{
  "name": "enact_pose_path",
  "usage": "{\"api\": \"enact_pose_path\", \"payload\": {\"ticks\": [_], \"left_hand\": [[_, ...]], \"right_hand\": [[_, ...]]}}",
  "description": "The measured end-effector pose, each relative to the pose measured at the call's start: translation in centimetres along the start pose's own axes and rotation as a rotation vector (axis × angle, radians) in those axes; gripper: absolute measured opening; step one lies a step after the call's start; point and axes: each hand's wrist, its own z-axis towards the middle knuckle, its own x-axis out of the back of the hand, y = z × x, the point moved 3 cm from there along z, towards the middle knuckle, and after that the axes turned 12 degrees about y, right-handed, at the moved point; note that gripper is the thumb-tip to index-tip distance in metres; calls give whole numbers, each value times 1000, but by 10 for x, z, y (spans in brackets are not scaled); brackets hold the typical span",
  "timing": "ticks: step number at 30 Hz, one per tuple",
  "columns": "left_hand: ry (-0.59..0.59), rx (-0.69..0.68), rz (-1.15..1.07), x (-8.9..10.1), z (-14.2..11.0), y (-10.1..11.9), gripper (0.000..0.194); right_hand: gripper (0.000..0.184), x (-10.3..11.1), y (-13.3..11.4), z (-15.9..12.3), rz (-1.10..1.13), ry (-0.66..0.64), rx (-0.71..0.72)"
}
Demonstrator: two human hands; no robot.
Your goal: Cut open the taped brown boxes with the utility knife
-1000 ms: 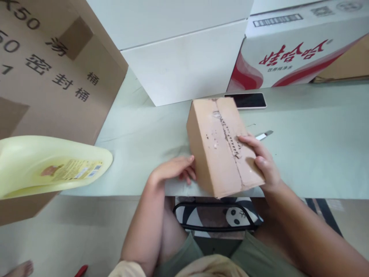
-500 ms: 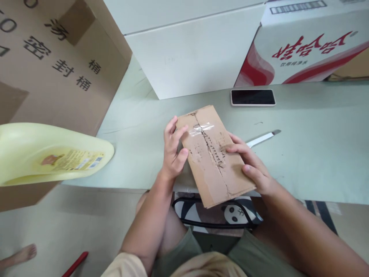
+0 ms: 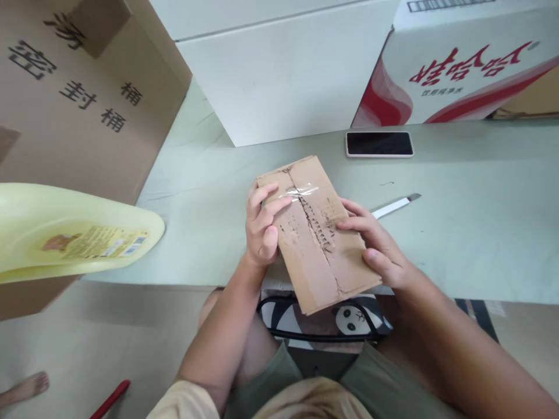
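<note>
A small brown cardboard box (image 3: 301, 256) sits between the person's two hands at the front edge of the pale green table (image 3: 471, 221), set at a slant so that its nearest corner juts out past the edge, above the lap. The left hand (image 3: 263, 230) holds the box by its left side, the fingers parted, with two fingertips laid over the top face and the thumb against the side. The right hand (image 3: 379, 244) holds the opposite side, fingers curved over onto the top and the thumb near the right-hand corner. Down the top runs a rough, torn seam with dark marks beside it, and a shiny strip of clear tape (image 3: 308, 191) crosses it near the far end. Both hands hide much of the sides, so I cannot tell whether the underside rests on the table. Just beyond the right hand lies a knife (image 3: 395, 206) with a white handle, its dark tip pointing away to the right; farther back a phone (image 3: 379, 144) lies screen up. Behind stand a plain white box (image 3: 283, 87) and a white carton with red lettering (image 3: 463, 75). On the left are a pale yellow bottle (image 3: 82, 227) and a large brown carton (image 3: 91, 116) with black characters.
</note>
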Motion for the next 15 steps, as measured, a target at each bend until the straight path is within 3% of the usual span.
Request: {"api": "enact_pose_path", "payload": {"ticks": [3,6,9,15], "left_hand": [[8,12,-21,-1,-1,0,55],[-3,22,-34,-1,-1,0,54],[-19,41,-30,-1,-1,0,55],[-18,41,-41,-1,0,1,54]], "right_hand": [[52,16,14,-1,-235,147,-70],[40,45,37,-8,-704,335,-284],[37,66,59,-15,-983,275,-374],[26,77,77,-14,-1046,237,-388]]}}
